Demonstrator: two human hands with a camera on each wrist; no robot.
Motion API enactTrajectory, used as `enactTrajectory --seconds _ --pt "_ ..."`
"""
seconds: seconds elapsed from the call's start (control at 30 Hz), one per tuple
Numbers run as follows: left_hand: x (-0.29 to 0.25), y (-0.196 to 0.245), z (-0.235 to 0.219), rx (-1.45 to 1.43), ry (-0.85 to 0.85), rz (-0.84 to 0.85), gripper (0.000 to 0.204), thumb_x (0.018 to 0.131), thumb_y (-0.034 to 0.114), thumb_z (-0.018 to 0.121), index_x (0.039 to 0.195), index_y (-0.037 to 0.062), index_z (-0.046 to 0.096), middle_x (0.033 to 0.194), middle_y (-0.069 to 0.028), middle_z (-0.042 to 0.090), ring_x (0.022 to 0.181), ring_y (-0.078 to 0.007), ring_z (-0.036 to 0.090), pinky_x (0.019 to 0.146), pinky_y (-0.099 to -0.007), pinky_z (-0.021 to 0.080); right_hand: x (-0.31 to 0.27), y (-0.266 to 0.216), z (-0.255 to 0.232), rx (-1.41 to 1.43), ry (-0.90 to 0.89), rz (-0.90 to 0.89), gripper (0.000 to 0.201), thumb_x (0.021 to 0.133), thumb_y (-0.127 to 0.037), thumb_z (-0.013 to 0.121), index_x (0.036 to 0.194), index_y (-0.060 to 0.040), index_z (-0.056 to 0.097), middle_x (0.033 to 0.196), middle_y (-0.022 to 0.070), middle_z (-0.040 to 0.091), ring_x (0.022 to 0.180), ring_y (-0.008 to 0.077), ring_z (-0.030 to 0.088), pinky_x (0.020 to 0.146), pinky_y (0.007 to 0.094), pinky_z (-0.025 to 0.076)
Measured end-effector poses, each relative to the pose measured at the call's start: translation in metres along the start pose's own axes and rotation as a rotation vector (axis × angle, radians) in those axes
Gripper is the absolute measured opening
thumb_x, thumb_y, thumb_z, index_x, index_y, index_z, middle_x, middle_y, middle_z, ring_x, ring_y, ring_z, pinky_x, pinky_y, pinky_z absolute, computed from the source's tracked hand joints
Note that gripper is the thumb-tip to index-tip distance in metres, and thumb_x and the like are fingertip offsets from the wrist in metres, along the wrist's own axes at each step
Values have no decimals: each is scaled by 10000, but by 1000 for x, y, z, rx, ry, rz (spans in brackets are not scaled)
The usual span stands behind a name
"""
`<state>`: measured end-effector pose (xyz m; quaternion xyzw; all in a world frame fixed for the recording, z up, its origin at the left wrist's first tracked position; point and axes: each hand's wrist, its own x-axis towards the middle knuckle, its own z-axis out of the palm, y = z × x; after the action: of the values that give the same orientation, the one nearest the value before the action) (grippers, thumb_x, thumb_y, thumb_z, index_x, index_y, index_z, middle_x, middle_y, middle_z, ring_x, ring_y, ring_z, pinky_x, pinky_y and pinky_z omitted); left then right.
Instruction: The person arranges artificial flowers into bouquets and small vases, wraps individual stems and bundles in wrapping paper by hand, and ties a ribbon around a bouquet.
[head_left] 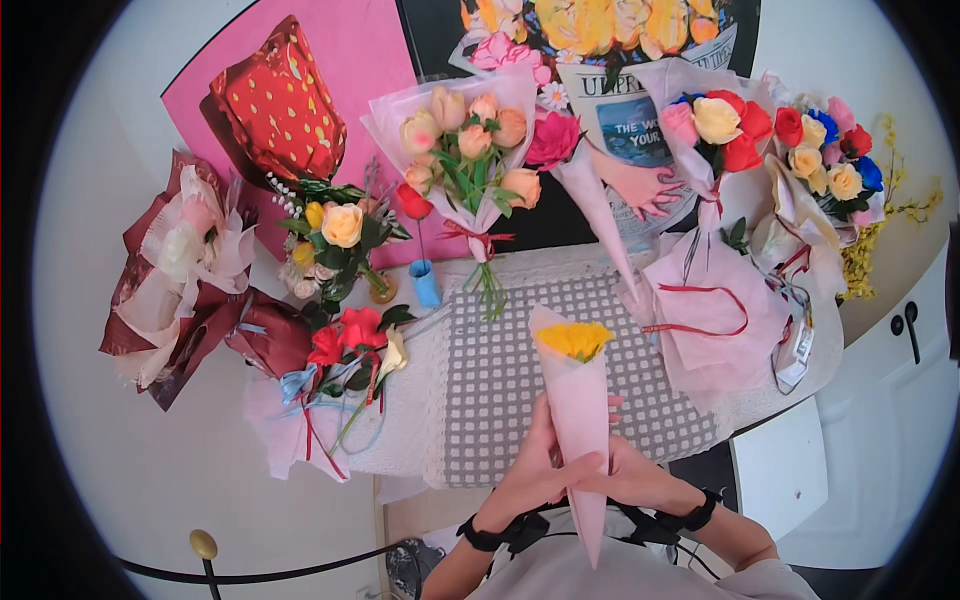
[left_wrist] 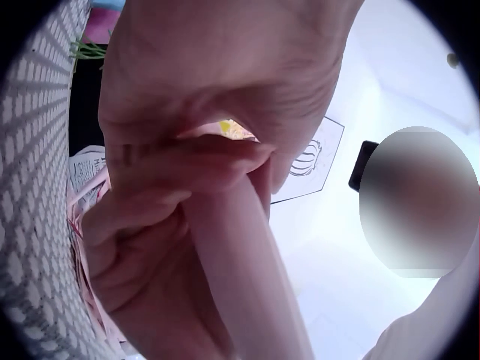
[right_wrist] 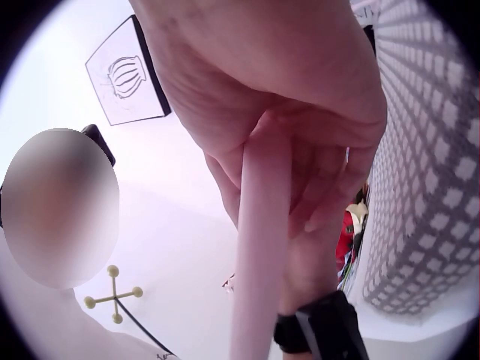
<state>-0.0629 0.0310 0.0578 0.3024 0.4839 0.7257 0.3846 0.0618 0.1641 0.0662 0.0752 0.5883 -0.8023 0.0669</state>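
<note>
A pink paper cone (head_left: 580, 410) with a yellow flower (head_left: 574, 341) at its top stands upright before the person's body, its tip pointing down. The left hand (head_left: 540, 460) grips the cone from the left, thumb across its front. From the right, the right hand (head_left: 632, 470) holds the same cone, its fingers around the side and back. In the left wrist view the left hand (left_wrist: 217, 97) wraps the paper cone (left_wrist: 251, 277). The right wrist view shows the right hand (right_wrist: 292, 82) curled about the cone (right_wrist: 261, 240).
Behind the hands lies a grey checked cloth (head_left: 500, 390). Red flowers (head_left: 360, 328) lie at the left, near a blue cup (head_left: 425, 284) holding a rose. Bouquets line the back, including a peach one (head_left: 473, 140); pink paper (head_left: 710, 330) with red ribbon lies at the right.
</note>
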Motion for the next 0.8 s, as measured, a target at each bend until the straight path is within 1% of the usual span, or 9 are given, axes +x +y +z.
enactTrajectory --seconds 0.07,0.17,0.23,0.3,0.37,0.47,0.6,0.7,0.8 --pt "5 3 3 -58 -145 -31 729 982 136 732 1547 45 280 1325 -174 650 1151 -212 679 908 -356 593 -1 4 4 96 -32 80 300 1053 -179 664 1274 17 609 1087 95 749 1036 166 725 914 326 588" --pt "3 0 0 -222 -55 -217 699 982 130 741 1523 28 309 1275 -157 674 1046 -191 709 857 -338 604 0 13 3 117 -73 163 347 1051 -200 672 1302 27 597 1096 109 751 1056 174 727 922 330 587" --pt "0 -4 0 -175 25 -215 660 986 121 737 1499 25 332 1229 -140 685 996 -181 717 834 -330 606 -1 18 -2 53 -91 173 373 1051 -212 676 1316 35 589 1098 115 751 1060 177 729 923 332 585" --pt "-2 -9 0 -128 104 -213 621 990 112 733 1476 22 356 1184 -123 696 945 -171 725 812 -321 609 -3 18 -12 -342 46 4 381 1040 -210 698 1311 39 599 1114 127 750 1051 181 734 923 340 583" --pt "-2 -12 -1 -102 224 -129 514 994 79 721 1404 24 416 1104 -100 695 924 -164 729 795 -316 607 -7 0 -19 -305 74 -47 335 1019 -174 726 1260 33 622 1143 133 746 1030 176 738 897 337 588" --pt "1 -12 -3 -127 264 -154 461 990 63 721 1359 25 447 1052 -85 685 896 -162 728 771 -323 610 -10 -23 -27 -529 253 -196 241 976 -117 762 1141 25 658 1029 104 758 920 181 752 840 322 595" --pt "11 -12 -8 -104 225 -255 430 995 73 718 1339 23 465 1042 -85 684 860 -166 721 763 -343 615 -14 -43 -36 -578 334 -237 219 960 -96 768 1109 26 664 992 100 751 891 186 752 846 321 590" --pt "16 -31 -19 -183 184 -308 422 1006 81 704 1348 26 462 1022 -84 679 830 -170 712 763 -363 622 -12 -53 -47 -632 326 -202 240 949 -88 770 1120 30 650 1047 119 736 926 204 743 829 326 587" --pt "20 -41 -21 -244 256 -246 263 1006 88 690 1203 -18 551 946 -95 666 814 -197 700 784 -396 624 9 -68 -73 -897 537 -337 451 935 -112 768 1313 8 553 1235 144 659 1134 268 662 920 392 543"
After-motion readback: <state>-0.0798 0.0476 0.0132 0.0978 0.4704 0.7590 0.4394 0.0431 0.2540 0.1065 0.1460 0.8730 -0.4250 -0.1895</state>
